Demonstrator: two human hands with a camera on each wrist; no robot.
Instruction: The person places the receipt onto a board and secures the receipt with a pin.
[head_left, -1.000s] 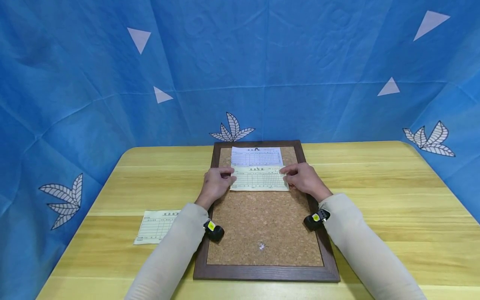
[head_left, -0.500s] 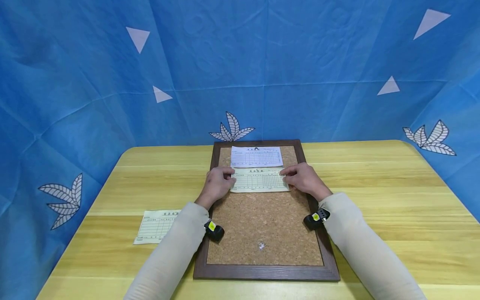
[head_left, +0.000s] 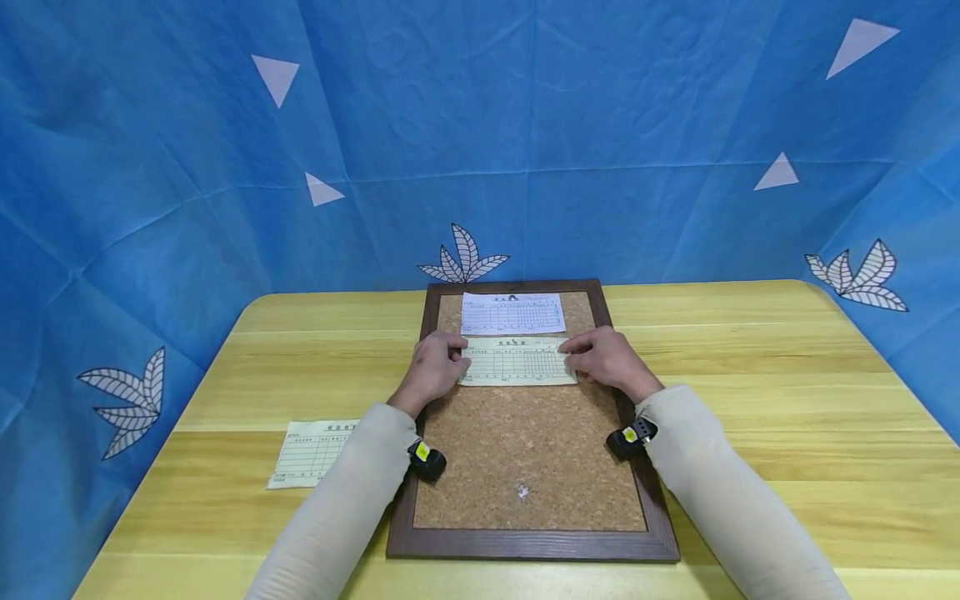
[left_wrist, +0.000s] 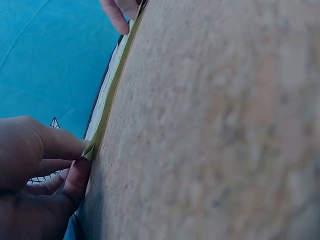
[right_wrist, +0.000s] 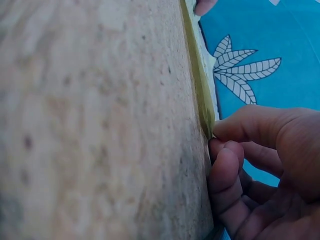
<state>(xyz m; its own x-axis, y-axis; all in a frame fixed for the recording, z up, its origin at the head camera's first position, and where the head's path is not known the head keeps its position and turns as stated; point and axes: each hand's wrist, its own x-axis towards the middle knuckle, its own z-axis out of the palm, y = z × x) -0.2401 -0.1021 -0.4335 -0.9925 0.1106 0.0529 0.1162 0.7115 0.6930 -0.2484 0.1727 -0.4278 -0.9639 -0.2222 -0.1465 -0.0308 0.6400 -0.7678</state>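
A pale yellow printed form point(head_left: 517, 363) lies across the upper part of a framed cork board point(head_left: 525, 450). My left hand point(head_left: 435, 367) pinches the form's left edge between thumb and fingers. At the right edge, my right hand point(head_left: 606, 360) pinches the same sheet. Both wrist views show the form point(left_wrist: 106, 107) held close over the cork, its ends between the fingertips of the left hand point(left_wrist: 40, 160) and the right hand point(right_wrist: 265, 160). Just above it, a white printed form point(head_left: 513, 315) sits on the board with a small dark thing at its top middle.
Another pale yellow form point(head_left: 311, 454) lies on the wooden table point(head_left: 787, 400) to the left, partly hidden by my left sleeve. A small cluster of clear or whitish pieces point(head_left: 523, 492) rests low on the cork. Blue cloth point(head_left: 600, 125) hangs behind the table.
The yellow form has shifted slightly toward me, off the white form's lower edge, so a thin strip of cork shows between them. Both hands keep their hold.
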